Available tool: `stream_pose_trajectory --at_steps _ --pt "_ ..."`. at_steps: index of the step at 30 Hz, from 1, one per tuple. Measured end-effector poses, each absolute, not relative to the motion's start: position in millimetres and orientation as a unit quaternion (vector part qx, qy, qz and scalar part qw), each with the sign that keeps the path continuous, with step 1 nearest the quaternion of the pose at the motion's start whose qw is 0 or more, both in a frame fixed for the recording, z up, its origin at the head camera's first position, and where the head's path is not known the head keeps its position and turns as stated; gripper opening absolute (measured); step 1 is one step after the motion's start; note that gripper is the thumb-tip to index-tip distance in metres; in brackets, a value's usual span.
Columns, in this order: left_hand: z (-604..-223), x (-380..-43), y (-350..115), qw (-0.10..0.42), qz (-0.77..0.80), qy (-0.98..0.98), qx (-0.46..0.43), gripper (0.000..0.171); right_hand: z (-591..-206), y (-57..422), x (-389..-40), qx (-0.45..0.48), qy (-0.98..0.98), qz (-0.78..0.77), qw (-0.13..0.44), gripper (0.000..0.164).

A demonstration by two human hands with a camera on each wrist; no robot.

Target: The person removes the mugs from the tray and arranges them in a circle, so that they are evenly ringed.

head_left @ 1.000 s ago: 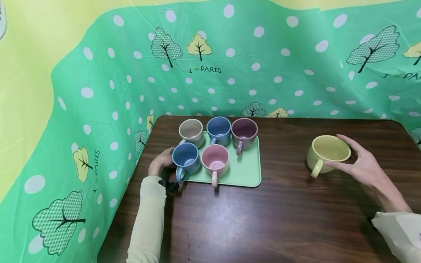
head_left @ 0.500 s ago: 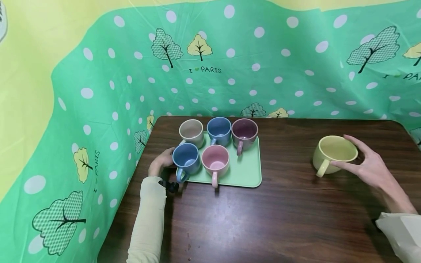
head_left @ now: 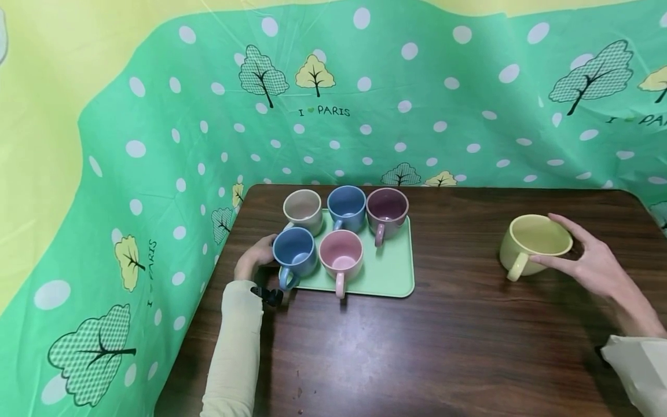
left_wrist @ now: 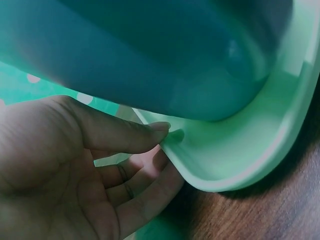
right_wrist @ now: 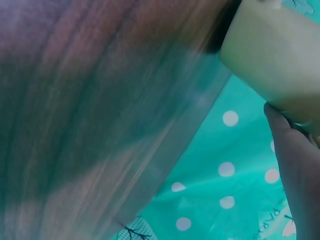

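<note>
In the left wrist view, my left hand [left_wrist: 75,155] pinches the rim of a light green tray [left_wrist: 235,180], thumb on top and fingers below. A blue mug [head_left: 294,255] stands at that corner and partly hides the hand in the head view. My right hand [head_left: 596,263] grips a yellow mug [head_left: 539,237] at the right of the table, thumb and fingers spread across its body and rim. Its handle points toward the near side. In the right wrist view the yellow mug [right_wrist: 285,55] is partly cut off; whether it touches the table I cannot tell.
A pink mug [head_left: 341,258] stands beside the near blue mug. Behind them are a beige mug [head_left: 303,212], a second blue mug [head_left: 347,208] and a purple mug [head_left: 388,213]. The dark wood table [head_left: 417,347] is bordered by a green dotted cloth [head_left: 438,139].
My right hand has moved to the right with the yellow mug in its grip. The left hand, the tray and the mugs on it look unmoved.
</note>
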State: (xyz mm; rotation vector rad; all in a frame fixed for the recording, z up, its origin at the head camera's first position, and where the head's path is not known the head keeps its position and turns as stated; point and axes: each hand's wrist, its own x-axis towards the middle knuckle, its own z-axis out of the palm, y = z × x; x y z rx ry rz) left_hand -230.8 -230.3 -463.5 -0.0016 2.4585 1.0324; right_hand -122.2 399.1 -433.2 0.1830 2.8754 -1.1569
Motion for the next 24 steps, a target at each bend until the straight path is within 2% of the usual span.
stream_pose_trajectory --at_steps 9,24 --pt "-462 -232 -232 0.233 0.367 0.900 0.015 0.038 -418 414 -132 -0.013 0.955 -0.291 0.062 0.100" --pt "-463 -233 -231 0.236 0.360 0.902 0.025 0.042 -402 423 -147 -0.069 0.947 -0.286 0.127 0.105"
